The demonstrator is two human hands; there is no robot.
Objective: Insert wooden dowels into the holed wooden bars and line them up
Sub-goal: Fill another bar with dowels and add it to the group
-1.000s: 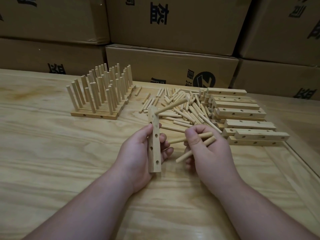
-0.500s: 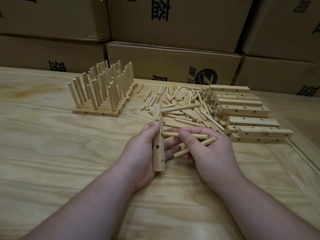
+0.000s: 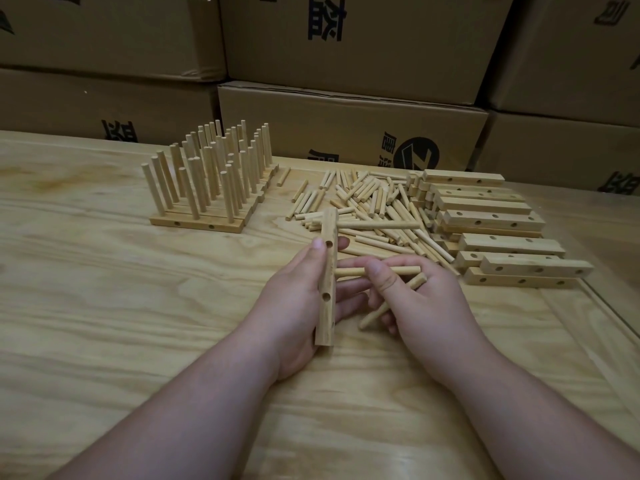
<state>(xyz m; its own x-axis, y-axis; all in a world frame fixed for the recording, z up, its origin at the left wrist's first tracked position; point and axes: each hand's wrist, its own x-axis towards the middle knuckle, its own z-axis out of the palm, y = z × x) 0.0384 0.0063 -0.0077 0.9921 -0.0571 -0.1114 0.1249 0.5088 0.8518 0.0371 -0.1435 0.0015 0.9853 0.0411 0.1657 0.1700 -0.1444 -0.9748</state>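
My left hand (image 3: 294, 303) grips a holed bar (image 3: 327, 275) upright over the worktop (image 3: 104, 306); one dowel sits in its top hole. My right hand (image 3: 419, 303) pinches the second dowel (image 3: 377, 270) at the bar, a spare curled underneath. Finished bars (image 3: 204, 202) stand lined up; many loose dowels (image 3: 374, 209) and empty bars (image 3: 491, 220) remain.

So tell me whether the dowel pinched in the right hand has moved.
Yes. The dowel pinched by the right hand has moved left, its tip reaching the held bar.
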